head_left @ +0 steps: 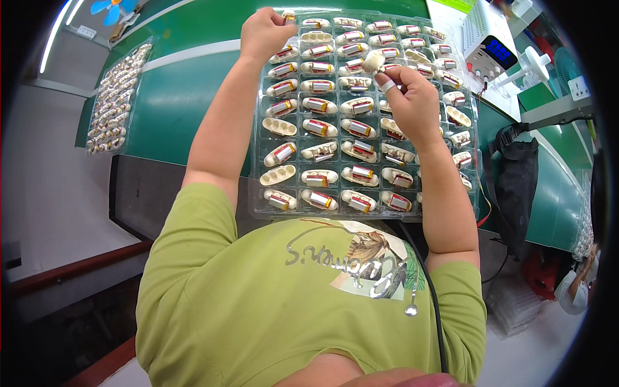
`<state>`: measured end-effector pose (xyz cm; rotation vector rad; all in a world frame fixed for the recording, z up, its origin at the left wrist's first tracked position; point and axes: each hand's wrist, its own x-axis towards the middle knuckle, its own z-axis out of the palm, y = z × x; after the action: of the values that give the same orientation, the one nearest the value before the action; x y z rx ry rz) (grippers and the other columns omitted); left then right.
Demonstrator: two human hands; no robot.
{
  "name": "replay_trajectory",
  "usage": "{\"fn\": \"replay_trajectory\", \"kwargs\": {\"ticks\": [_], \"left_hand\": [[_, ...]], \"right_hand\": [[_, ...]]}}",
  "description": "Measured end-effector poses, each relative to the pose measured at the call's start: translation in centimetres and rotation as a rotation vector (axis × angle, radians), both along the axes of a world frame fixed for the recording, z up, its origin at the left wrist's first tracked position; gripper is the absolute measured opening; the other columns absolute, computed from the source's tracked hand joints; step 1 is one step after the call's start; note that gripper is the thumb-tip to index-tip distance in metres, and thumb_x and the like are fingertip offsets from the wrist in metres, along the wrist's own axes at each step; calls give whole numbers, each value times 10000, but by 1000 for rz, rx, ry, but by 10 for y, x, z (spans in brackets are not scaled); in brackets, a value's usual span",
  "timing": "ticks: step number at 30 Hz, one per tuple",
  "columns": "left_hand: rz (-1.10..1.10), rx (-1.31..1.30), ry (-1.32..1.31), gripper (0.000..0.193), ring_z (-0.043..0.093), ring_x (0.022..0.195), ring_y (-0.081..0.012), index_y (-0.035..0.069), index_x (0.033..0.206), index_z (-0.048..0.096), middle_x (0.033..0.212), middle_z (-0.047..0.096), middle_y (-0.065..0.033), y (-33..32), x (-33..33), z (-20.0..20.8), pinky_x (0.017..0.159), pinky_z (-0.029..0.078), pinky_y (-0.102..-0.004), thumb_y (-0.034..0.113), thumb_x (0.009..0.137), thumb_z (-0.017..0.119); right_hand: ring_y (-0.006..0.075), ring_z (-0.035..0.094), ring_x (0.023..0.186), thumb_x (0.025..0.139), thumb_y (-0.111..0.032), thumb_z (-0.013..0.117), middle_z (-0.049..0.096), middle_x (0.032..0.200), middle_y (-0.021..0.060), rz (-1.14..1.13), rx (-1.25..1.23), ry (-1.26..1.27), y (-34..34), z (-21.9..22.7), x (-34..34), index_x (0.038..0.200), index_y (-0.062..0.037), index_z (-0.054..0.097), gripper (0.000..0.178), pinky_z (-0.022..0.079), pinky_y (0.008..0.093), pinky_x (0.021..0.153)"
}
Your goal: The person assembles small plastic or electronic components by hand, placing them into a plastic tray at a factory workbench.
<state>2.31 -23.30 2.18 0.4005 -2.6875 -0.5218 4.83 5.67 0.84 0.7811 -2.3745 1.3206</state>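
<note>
A clear plastic tray (254, 206) lies before me, its compartments holding rows of cream oval shells. Most shells carry a silver battery cell (319, 127) with red and gold ends. A few, such as one bare shell (278, 174), show only round hollows. Over the tray's far left corner, my left hand (263, 35) is closed in a pinch on a small cream piece (289, 14) with a gold part. My right hand (412, 100), white tape around one finger, pinches a rounded cream shell (373, 62) above the right-middle rows. Its underside is hidden.
Another filled tray (119, 103) lies at the far left of the green table (174, 103). At the far right stand a white instrument (493, 48) with a blue-lit display and a white stand (529, 68). A black bag (518, 187) hangs right; another person (574, 290) is beyond.
</note>
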Motion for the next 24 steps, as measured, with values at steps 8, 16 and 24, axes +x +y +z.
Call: {"fn": "replay_trajectory", "kwargs": {"ticks": [8,16,24], "left_hand": [[-549,1530,-278,501,666,818,-229,7,1218,519,940,609,-140,81,37,12,793,575,-385,-21,719,542],[-787,1007,-222,437,546,654,-66,63,1166,592,938,582,-64,109,48,5,523,443,-223,53,731,638],[-688,806,-316,349,527,684,-57,50,1053,646,814,614,11,108,50,4,607,439,-209,107,714,702]], "right_hand": [[77,442,595,923,-289,570,536,626,-8,161,-197,-535,9,-4,-10,809,-17,644,304,363,247,562],[39,440,652,934,-216,555,556,723,-40,222,-112,-575,15,-3,-11,852,-11,641,236,381,209,612],[191,541,603,880,-256,580,594,662,123,253,18,-608,4,-8,-8,899,-5,667,266,434,340,593]]}}
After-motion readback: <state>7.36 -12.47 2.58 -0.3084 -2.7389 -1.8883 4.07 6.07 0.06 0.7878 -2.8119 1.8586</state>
